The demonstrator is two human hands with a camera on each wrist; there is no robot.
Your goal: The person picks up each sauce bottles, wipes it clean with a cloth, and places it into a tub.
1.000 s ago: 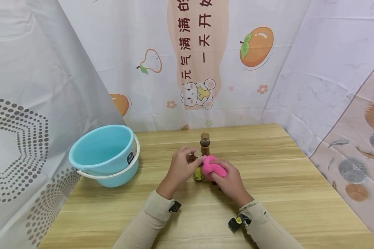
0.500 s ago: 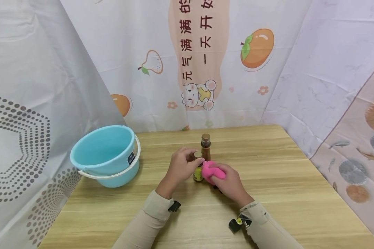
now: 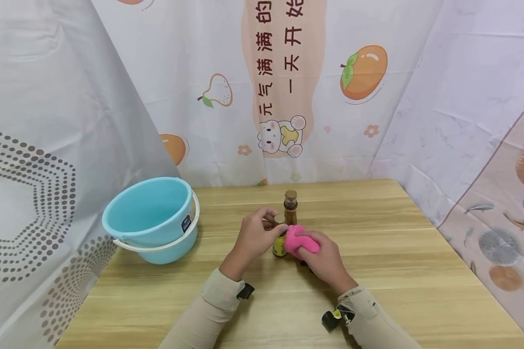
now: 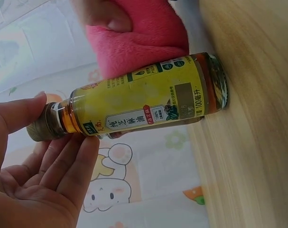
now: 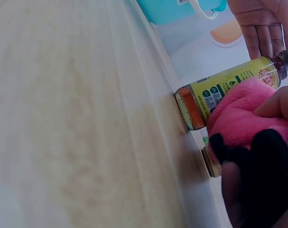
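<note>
A small sesame oil bottle (image 3: pixel 280 246) with a yellow label and gold cap stands upright on the table, and my left hand (image 3: pixel 254 237) pinches it at the cap and neck. In the left wrist view its label (image 4: pixel 144 97) faces the camera, the thumb on the cap and the fingers behind the neck. My right hand (image 3: pixel 327 257) grips a bunched pink cloth (image 3: pixel 303 244), which lies against the bottle's right side. Something black (image 5: pixel 262 175) shows under the cloth in the right wrist view. Just behind stands a taller brown bottle (image 3: pixel 290 206), its lower part hidden.
A light blue bucket (image 3: pixel 148 251) with a white handle stands at the table's left side. The wooden table (image 3: pixel 388 252) ends at patterned cloth hangings (image 3: pixel 227 160) behind. A small camera (image 3: pixel 330 320) is strapped to the right wrist.
The pink cloth has slid a little lower along the bottle's side in my right hand. My left hand keeps its hold on the cap. The head view has tilted slightly.
</note>
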